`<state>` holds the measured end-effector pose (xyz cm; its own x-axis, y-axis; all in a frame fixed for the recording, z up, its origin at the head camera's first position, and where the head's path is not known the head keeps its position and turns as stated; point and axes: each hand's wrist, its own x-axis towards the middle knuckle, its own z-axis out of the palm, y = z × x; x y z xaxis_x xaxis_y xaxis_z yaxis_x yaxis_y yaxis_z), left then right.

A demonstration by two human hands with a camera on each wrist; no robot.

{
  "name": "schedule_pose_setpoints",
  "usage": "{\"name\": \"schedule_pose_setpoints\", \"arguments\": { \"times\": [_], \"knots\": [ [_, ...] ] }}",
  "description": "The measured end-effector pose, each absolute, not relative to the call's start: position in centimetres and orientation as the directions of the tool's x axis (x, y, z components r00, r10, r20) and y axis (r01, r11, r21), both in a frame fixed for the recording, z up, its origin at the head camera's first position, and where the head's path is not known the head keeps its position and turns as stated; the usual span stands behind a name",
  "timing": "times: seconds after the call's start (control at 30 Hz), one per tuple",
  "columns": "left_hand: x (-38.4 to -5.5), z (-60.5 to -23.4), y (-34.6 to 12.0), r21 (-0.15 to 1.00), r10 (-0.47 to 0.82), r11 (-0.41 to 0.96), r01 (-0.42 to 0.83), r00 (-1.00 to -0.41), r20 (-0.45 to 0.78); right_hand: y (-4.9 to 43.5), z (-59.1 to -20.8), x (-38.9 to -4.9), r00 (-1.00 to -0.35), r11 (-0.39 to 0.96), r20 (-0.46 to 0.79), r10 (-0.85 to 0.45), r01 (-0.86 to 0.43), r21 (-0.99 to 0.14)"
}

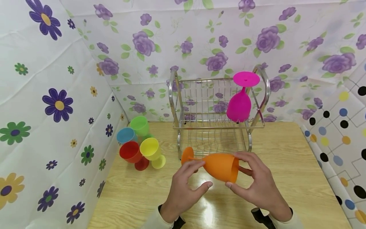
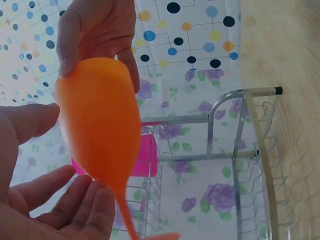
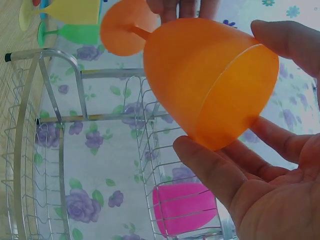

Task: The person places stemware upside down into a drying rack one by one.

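Observation:
An orange goblet (image 1: 220, 166) lies sideways in the air in front of the rack, its mouth toward the right and its round foot (image 1: 187, 155) toward the left. My right hand (image 1: 258, 183) holds it at the rim, thumb on one side and fingers on the other, as the right wrist view also shows. My left hand (image 1: 184, 187) is at the stem end, fingers extended close by the base of the bowl (image 2: 100, 125), with the thumb standing away from it. Behind, a magenta goblet (image 1: 239, 106) hangs upside down on the rack's upper tier.
A two-tier metal wire dish rack (image 1: 211, 128) stands against the flowered back sheet. Left of it on the wooden table (image 1: 137, 197) stand upright goblets: green (image 1: 140, 126), blue (image 1: 126, 135), red (image 1: 131, 152) and yellow (image 1: 150, 149). Patterned sheets enclose both sides.

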<state>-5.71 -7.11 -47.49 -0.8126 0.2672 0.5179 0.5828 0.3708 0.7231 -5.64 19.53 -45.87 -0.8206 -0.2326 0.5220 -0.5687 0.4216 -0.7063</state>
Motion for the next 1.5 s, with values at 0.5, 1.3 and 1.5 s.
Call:
{"name": "schedule_pose_setpoints", "arguments": {
  "times": [0.5, 1.3, 1.5],
  "knots": [
    [-5.7, -50.2, -6.2, 0.942, 0.260, -0.331, 0.048, -0.955, 0.140, 18.3, -46.6, -5.4, -0.829, -0.002, 0.541, -0.142, -0.547, -0.837],
    [-6.1, -49.1, -4.7, 0.744, 0.268, -0.668, -0.031, -0.942, 0.202, 15.5, -48.0, -4.6, -0.825, -0.212, 0.554, -0.109, -0.525, -0.824],
    [-6.7, -49.3, -4.9, 0.761, 0.232, -0.648, 0.013, -0.949, 0.215, 16.7, -48.1, -5.1, -0.831, -0.108, 0.537, -0.147, -0.526, -0.843]
  ]
}}
